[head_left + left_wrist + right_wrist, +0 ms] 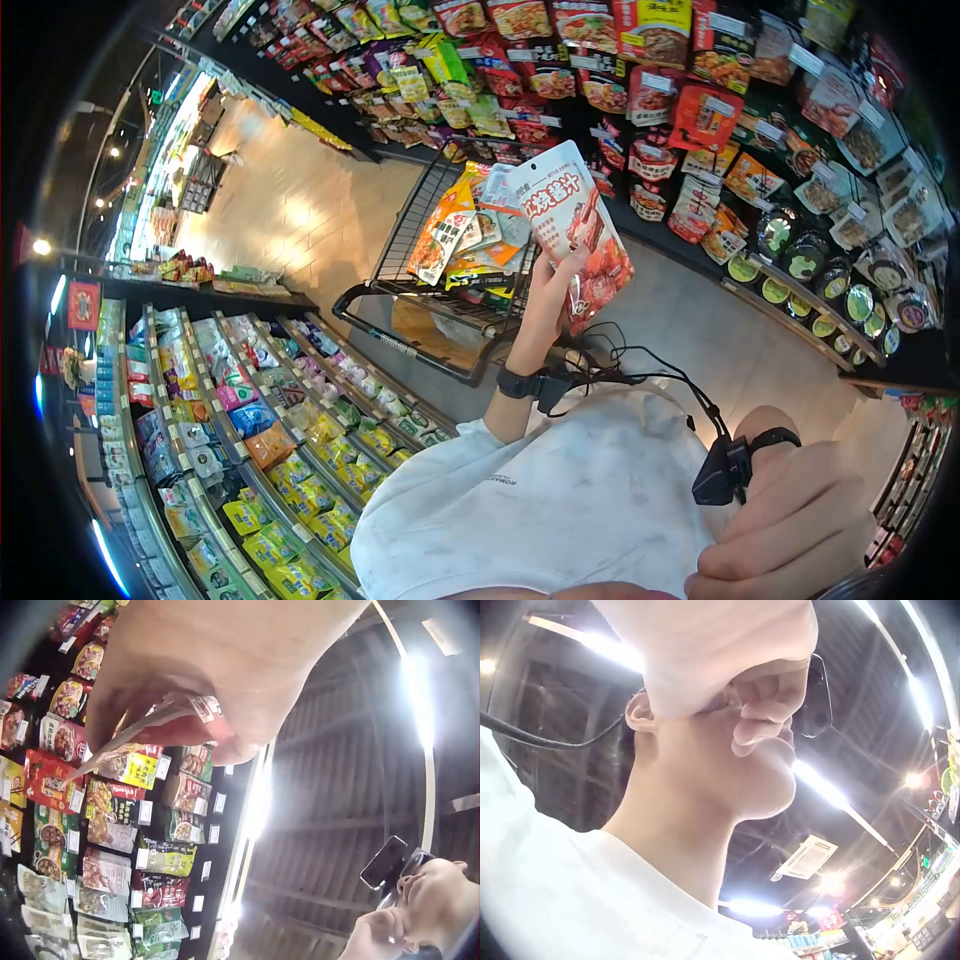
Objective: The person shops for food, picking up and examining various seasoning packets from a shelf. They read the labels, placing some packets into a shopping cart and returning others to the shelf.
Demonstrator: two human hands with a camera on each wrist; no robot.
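In the head view my left hand grips the lower edge of a white and red sauce pouch, its printed front with a picture of meat facing up. The left wrist view shows the pouch edge-on between the thumb and the fingers of that hand. Raised by the face, my right hand has its fingers bent inward. The right wrist view shows this hand in front of the mouth and nose, nothing visible in its curled fingers.
Beyond the pouch stands a black wire shopping cart holding several food packets. Hanging pouches fill the dark wall rack at the back and right. Tiered shelves of bagged goods run along the left; cables trail between the wrists.
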